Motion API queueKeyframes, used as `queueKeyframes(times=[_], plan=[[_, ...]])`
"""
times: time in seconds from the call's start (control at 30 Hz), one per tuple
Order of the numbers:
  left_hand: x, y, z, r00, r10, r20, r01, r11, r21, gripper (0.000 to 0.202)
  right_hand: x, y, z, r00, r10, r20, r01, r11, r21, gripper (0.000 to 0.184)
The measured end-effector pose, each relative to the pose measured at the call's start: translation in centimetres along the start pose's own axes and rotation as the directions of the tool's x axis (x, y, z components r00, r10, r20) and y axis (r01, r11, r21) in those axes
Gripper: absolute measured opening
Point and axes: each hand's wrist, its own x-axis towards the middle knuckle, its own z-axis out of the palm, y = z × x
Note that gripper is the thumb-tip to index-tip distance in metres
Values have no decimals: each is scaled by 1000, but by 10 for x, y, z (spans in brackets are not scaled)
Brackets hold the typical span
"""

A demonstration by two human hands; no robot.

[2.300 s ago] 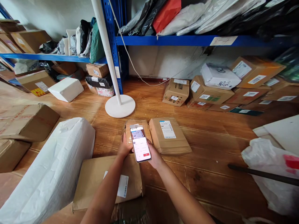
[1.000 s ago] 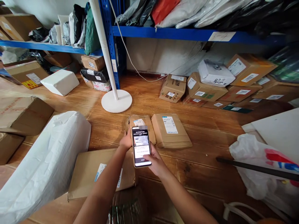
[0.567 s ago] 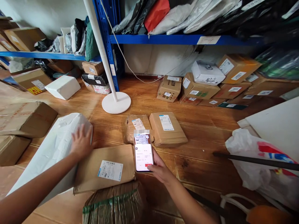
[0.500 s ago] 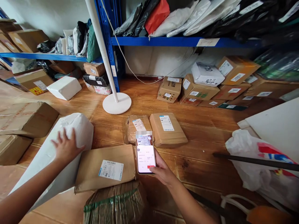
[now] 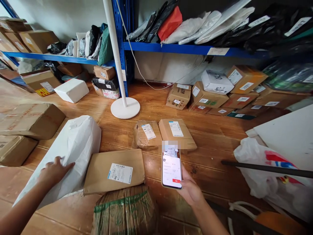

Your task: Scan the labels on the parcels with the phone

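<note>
My left hand (image 5: 54, 173) rests on the long white wrapped parcel (image 5: 81, 137) at the left, thumb stretched out and fingers apart, a little bent. The wrap is creased near its fingertips. A smartphone (image 5: 171, 171) with a lit screen is held upright in my right hand (image 5: 192, 189); the thumb lies at a red button low on the screen. Beyond the phone lie two labelled cartons, a small taped one (image 5: 140, 138) and a larger one (image 5: 184, 132). Between my hands is a flat brown carton (image 5: 97, 166) with a shipping label, and nearer me a worn box (image 5: 127, 215) with green tape.
Blue shelving (image 5: 171, 47) along the wall carries bagged parcels, with stacked boxes (image 5: 210, 98) below. A white pole stand (image 5: 125, 109) rises from the floor. Brown boxes (image 5: 31, 119) sit at far left. On the right are a plastic bag (image 5: 254, 169) and a dark bar (image 5: 266, 168).
My left hand has slid down and left along the white parcel, its fingers now more bent. The phone has moved right with my right hand. The whole view has shifted slightly.
</note>
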Motion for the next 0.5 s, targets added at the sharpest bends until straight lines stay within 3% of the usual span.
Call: queueKeyframes(times=[0.13,0.3,0.5], plan=[[-16,6,-15,984,177,-24,-175,983,56,57,-6,2,8,999,19,-32,-19,1000,-3,76],[-22,8,-25,998,-17,-60,7,986,-164,57,-16,9,0,997,46,-70,-51,996,-75,67],[-8,11,-31,969,-183,-168,124,942,-312,57,-12,14,-16,986,118,-118,-127,990,-67,63]])
